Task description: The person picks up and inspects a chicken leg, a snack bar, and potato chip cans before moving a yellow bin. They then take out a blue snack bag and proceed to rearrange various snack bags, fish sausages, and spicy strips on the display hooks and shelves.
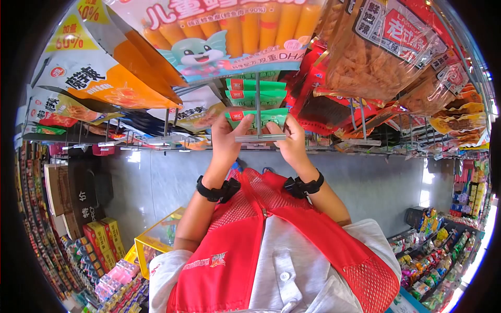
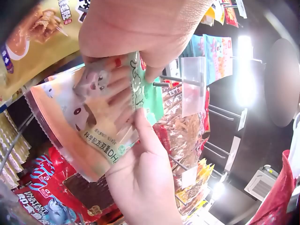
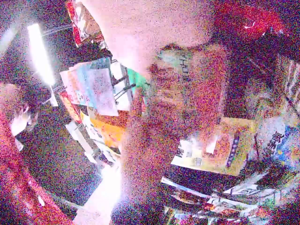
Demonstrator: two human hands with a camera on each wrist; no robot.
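Green-topped packet (image 1: 247, 113): a clear-fronted snack packet at centre, towards twelve o'clock from the person's red vest (image 1: 224, 266), between both hands.
Left hand (image 1: 226, 136): grips the packet's nine o'clock edge, thumb on its near face.
Right hand (image 1: 292, 142): grips the three o'clock edge, thumb also on the near face; neither hand is nearer, as both touch it.
Packet's lie: its green top runs crosswise, nine to three o'clock; the left wrist view shows fingers behind the clear plastic. Which side is longer is hard to tell.
Metal peg (image 1: 258, 93): runs twelve to six o'clock over the packet's middle, square to that green edge; whether the packet hangs from it is hidden.
Tag holder (image 1: 260, 139): at the peg's six o'clock end, on the packet's near side.
Matching packets (image 1: 241, 94): in line behind, towards twelve o'clock.
Large sausage bag (image 1: 224, 34): above those, at twelve.
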